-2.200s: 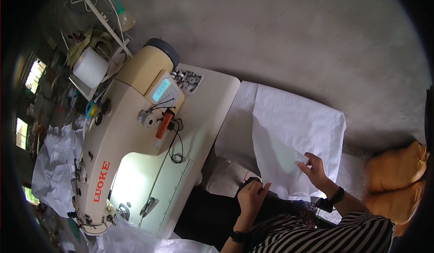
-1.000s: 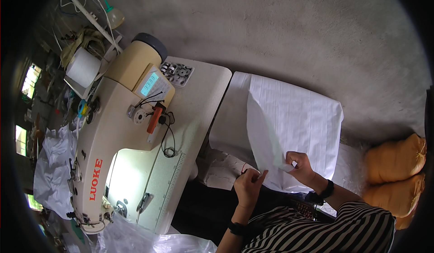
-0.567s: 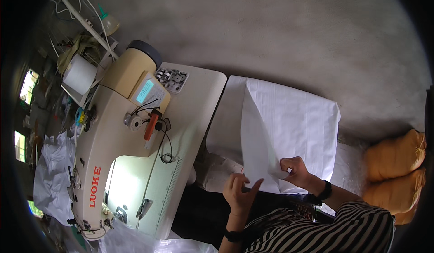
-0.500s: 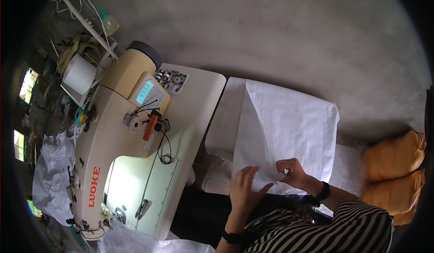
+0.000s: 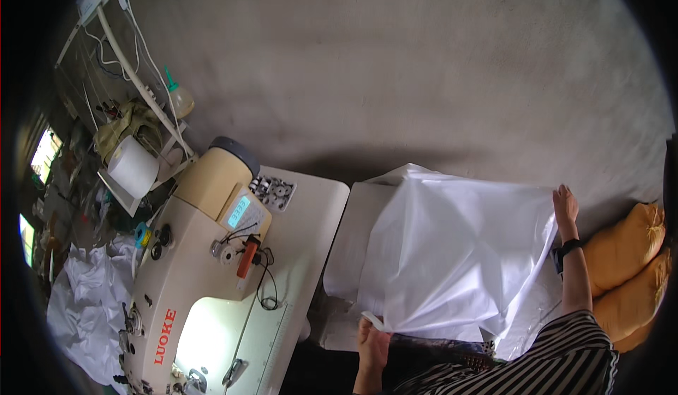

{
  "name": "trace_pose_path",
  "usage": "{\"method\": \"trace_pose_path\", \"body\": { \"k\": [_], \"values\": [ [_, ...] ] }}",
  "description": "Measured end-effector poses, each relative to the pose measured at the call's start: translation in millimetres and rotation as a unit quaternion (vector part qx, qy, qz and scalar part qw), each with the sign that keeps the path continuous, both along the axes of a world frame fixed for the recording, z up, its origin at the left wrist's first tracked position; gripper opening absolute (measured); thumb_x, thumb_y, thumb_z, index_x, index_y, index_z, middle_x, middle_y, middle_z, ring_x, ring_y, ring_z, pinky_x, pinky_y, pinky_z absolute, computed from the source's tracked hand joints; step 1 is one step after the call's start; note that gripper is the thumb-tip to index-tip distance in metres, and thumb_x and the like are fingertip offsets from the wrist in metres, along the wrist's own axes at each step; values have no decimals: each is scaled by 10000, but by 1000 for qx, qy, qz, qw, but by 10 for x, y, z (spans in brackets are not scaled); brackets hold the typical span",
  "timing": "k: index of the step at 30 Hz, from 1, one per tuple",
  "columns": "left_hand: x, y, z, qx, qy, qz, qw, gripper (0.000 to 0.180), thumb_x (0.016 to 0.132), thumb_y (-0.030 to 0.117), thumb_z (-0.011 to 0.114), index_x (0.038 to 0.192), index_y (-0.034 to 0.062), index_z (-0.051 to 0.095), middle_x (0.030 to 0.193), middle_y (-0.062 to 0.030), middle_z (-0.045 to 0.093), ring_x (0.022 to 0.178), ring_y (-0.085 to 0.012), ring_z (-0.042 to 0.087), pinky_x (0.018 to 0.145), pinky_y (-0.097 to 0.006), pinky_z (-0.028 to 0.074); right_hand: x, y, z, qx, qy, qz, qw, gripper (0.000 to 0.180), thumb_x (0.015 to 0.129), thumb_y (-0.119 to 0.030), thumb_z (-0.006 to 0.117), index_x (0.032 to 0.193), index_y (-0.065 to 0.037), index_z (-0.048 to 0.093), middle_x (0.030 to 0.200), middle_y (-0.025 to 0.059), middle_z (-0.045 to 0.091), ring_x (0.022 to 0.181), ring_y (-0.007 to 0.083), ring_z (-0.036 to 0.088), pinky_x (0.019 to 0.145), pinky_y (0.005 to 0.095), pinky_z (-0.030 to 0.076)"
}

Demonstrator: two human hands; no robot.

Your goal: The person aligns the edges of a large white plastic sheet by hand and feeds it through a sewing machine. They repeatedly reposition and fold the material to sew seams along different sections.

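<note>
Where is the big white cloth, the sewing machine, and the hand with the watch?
white cloth (image 5: 459, 254): head view, on the middle of the spread sheet.
sewing machine (image 5: 191, 282): head view, on its cream body.
right hand (image 5: 565, 204): head view, on the back of the hand at the cloth's far corner.

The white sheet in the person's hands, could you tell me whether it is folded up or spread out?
Spread out: the white sheet is stretched wide between the left hand, gripping one corner, and the right hand, holding the far edge.
</note>
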State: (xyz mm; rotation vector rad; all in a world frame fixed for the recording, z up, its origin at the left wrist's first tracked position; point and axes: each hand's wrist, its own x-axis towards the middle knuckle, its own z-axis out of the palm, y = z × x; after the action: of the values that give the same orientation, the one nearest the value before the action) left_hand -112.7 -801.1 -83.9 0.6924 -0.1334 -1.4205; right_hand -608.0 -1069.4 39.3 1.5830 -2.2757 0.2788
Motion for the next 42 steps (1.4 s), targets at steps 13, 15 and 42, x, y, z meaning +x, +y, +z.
{"method": "trace_pose_path", "body": {
  "k": [13,15,42],
  "values": [
    [181,436,766,-39,-23,-324,945,198,955,209,636,1063,55,575,885,2,572,803,-91,556,699,-242,435,1524,-564,-1458,115,152,159,969,731,854,-353,656,1498,-161,368,1490,105,434,1419,271,353,1168,592,196],
    [415,694,939,-50,-9,-337,940,190,936,223,671,961,47,605,794,23,548,664,-65,516,584,-223,418,804,-964,-1343,102,-177,44,978,322,905,-189,556,1212,-115,618,1088,189,688,1041,356,653,963,506,479],
    [213,354,-198,31,-6,-124,992,584,887,159,556,1431,24,389,1355,-163,543,1236,-326,553,1026,-481,470,1366,262,-1795,-54,-159,250,953,764,742,-77,706,1434,-119,383,1369,147,494,1233,374,506,1035,447,439]
  ]
}}
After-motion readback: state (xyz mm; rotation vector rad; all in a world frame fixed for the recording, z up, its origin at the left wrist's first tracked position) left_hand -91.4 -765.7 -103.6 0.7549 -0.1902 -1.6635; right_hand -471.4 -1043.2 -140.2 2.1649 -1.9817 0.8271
